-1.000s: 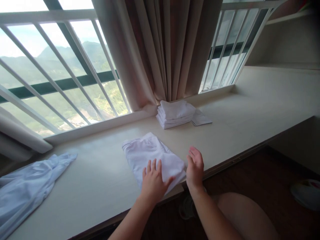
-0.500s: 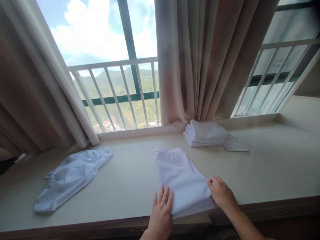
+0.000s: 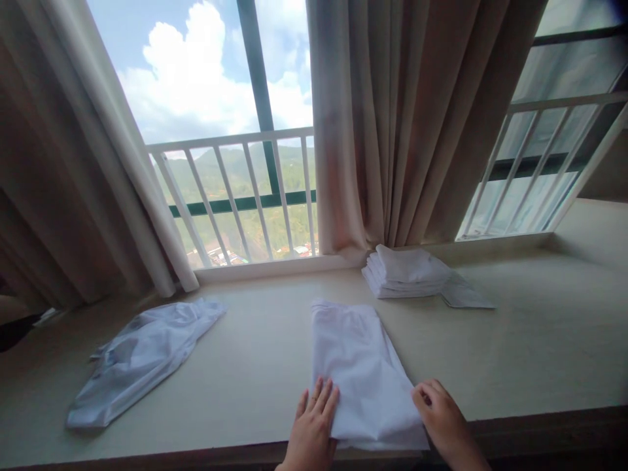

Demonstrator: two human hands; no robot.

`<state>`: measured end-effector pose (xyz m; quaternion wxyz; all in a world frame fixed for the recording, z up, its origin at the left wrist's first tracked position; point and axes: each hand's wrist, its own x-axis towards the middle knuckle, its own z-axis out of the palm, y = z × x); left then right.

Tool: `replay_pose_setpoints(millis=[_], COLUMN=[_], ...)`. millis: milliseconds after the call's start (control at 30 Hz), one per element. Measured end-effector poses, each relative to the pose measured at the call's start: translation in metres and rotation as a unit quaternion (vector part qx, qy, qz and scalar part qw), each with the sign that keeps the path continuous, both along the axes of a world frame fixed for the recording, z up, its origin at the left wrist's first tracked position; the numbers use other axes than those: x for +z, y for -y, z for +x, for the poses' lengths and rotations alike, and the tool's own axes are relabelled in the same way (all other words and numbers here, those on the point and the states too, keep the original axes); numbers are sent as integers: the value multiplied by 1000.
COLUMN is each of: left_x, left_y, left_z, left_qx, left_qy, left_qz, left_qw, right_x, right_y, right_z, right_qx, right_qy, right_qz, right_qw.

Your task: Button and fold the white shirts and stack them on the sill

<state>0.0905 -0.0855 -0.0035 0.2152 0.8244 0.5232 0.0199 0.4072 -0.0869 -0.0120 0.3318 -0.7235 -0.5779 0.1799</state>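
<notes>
A white folded garment (image 3: 366,366) lies lengthwise in front of me on the pale sill-like surface, with what looks like a waistband at its far end. Its near edge reaches the front edge of the surface. My left hand (image 3: 314,422) rests on its near left corner, fingers stretched out. At the near right corner my right hand (image 3: 441,415) has thumb and fingers pinched on the cloth's edge. Another white garment (image 3: 147,356), loose and wrinkled, is spread at the left. Farther back stands a stack of folded white garments (image 3: 409,273), one piece sticking out to the right.
The broad pale surface (image 3: 260,347) ends in a dark front edge. Behind it are a window with a white railing (image 3: 235,137) and brown curtains (image 3: 358,118), whose hems hang near the stack. A side panel (image 3: 596,229) borders the surface at right.
My right hand has drawn the garment's near right corner slightly toward me, and the cloth lies straighter. The view has tilted up a little. My left hand stays flat on the cloth.
</notes>
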Motion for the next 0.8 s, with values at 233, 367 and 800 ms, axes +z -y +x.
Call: replay_pose_setpoints(millis=[233, 367, 800], left_x=[18, 26, 26], left_y=[-3, -3, -10], left_z=[7, 5, -7], left_qx=[14, 2, -42], left_qy=[-28, -34, 42], left_qz=[-8, 17, 65], left_qw=[999, 999, 996], right_x=[-4, 5, 16], right_y=[13, 23, 64], right_z=[-7, -4, -16], right_qx=[-17, -15, -46], right_qy=[-111, -127, -548], right_qz=[-79, -96, -186], right_qw=[991, 987, 814])
